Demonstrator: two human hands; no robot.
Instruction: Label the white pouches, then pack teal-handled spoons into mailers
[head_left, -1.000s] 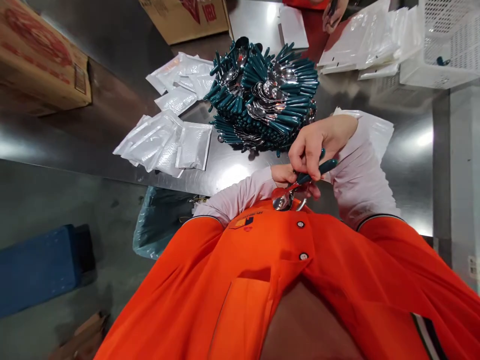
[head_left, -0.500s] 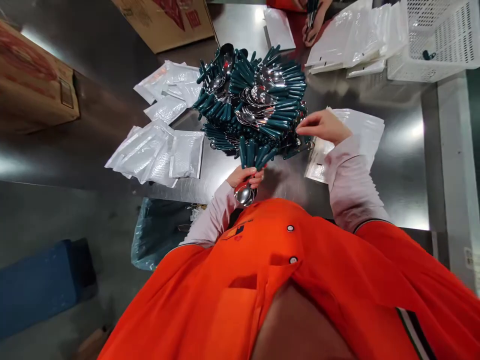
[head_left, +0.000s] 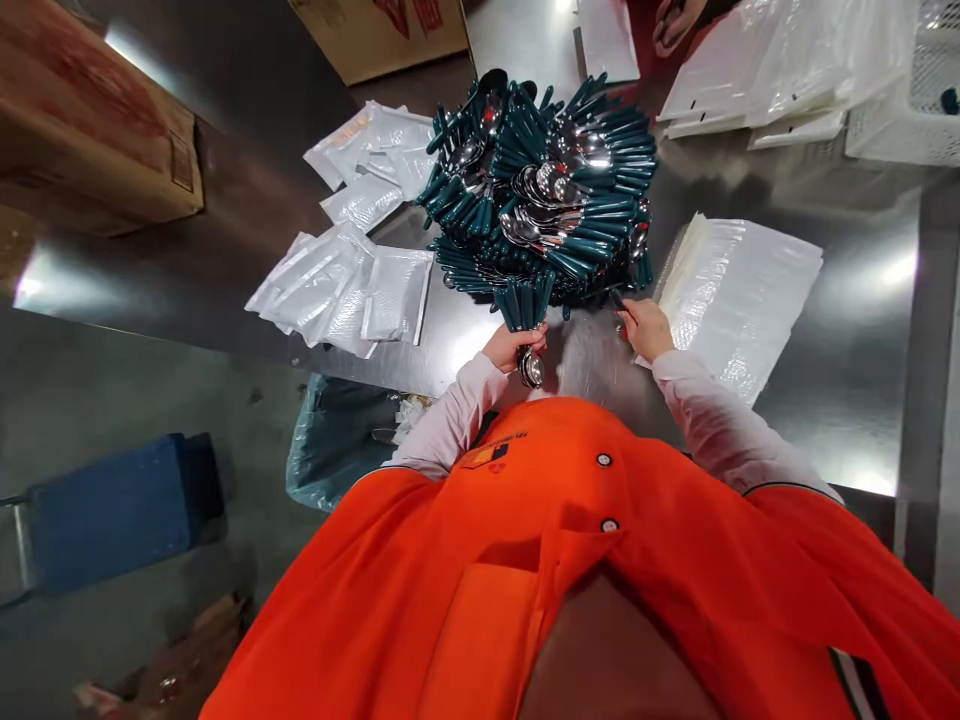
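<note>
My left hand (head_left: 514,347) is closed around a bunch of green-handled spoons (head_left: 525,303), their handles fanned up and the shiny bowls hanging below my fingers. Just above lies a big heap of green-handled cutlery (head_left: 555,190), with spoons showing on top. At its lower right edge, my right hand (head_left: 646,328) pinches a dark-handled utensil (head_left: 618,300); my fingers hide most of it, so its kind is unclear. A stack of white plastic bags (head_left: 742,300) lies right beside that hand. A translucent blur shows on the steel between my hands.
Filled white pouches (head_left: 322,290) lie left of the heap on the steel table (head_left: 862,400). Cardboard boxes (head_left: 97,120) stand at far left and back. A lined bin (head_left: 330,450) is below the table edge. Another person's hand (head_left: 675,22) and a white basket (head_left: 900,130) are at the back right.
My right hand has come down from the heap's right side to its lower edge and now pinches a dark-handled utensil. My left hand still grips the spoons. The view has shifted right-to-left slightly.
</note>
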